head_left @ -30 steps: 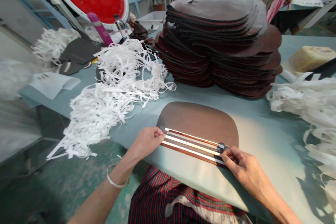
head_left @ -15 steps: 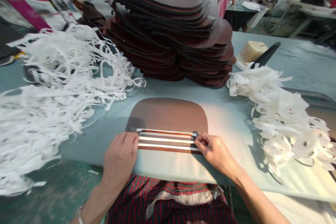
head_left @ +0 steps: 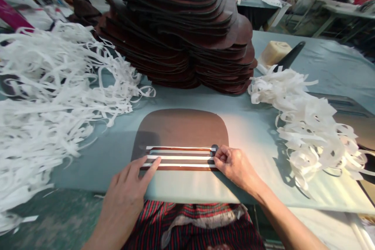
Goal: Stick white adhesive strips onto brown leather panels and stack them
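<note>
A brown rounded panel (head_left: 181,127), like leather, lies flat in front of me with slots near its lower edge. White tape strips run across it from side to side. My left hand (head_left: 127,185) is open, its fingertips pressing down at the left end of the middle white strip (head_left: 181,157). At the other end of that strip, my right hand (head_left: 234,163) is closed in a pinch on it. A lower white strip (head_left: 178,165) runs parallel, close to the panel's bottom edge.
A tall stack of dark brown panels (head_left: 175,47) stands behind. Heaps of white paper ribbon lie at left (head_left: 58,105) and right (head_left: 316,121). Beyond the right heap are a pale block (head_left: 275,52) and a black-handled tool (head_left: 290,55). Another person's arm shows at the back.
My left hand has gone from curled fingers at the panel's left edge to extended fingertips pressing on the strip. My right hand stays at the strip's right end. The view has shifted slightly.
</note>
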`<control>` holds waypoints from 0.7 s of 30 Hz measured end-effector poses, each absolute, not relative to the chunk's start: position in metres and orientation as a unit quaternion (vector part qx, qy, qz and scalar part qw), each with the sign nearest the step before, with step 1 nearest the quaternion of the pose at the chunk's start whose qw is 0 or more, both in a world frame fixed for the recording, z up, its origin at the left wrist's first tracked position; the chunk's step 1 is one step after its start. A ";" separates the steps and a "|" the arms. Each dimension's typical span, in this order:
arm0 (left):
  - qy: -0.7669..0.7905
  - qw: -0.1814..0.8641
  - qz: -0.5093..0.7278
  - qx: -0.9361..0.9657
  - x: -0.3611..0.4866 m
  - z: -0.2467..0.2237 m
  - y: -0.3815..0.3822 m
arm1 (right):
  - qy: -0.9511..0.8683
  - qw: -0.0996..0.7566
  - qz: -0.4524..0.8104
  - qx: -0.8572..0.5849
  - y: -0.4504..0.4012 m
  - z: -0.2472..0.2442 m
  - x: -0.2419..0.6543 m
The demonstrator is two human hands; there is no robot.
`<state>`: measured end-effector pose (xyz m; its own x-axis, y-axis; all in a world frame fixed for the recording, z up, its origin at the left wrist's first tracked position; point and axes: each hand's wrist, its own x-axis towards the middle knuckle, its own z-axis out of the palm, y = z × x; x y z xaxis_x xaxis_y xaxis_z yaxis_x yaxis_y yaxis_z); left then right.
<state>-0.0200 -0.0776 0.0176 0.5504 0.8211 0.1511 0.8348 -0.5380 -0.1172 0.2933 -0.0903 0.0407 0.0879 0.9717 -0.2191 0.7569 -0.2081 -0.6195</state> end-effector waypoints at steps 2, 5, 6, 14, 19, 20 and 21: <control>-0.475 0.099 -0.029 -0.874 -0.018 0.020 -0.081 | -0.590 0.188 0.323 -0.716 -0.090 0.041 0.294; -0.473 0.109 -0.034 -0.874 -0.013 0.021 -0.081 | -0.551 0.225 0.398 -0.698 -0.089 0.041 0.297; -0.472 0.111 -0.040 -0.874 -0.011 0.019 -0.081 | -0.539 0.235 0.419 -0.692 -0.089 0.041 0.298; -0.441 0.102 -0.077 -0.888 0.002 0.005 -0.082 | -0.579 0.167 0.322 -0.730 -0.086 0.041 0.294; -0.460 0.112 -0.054 -0.879 0.011 0.012 -0.087 | -0.587 0.133 0.294 -0.743 -0.084 0.044 0.292; -0.462 0.108 -0.056 -0.879 0.012 0.013 -0.088 | -0.591 0.126 0.286 -0.744 -0.085 0.044 0.291; -0.462 0.104 -0.059 -0.879 0.013 0.014 -0.088 | -0.595 0.118 0.277 -0.745 -0.086 0.045 0.291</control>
<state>0.0133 -0.0884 0.0140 0.5658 0.8000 0.1997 0.8245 -0.5513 -0.1275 0.2908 -0.0857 0.0449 0.1377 0.9522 -0.2727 0.8220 -0.2634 -0.5049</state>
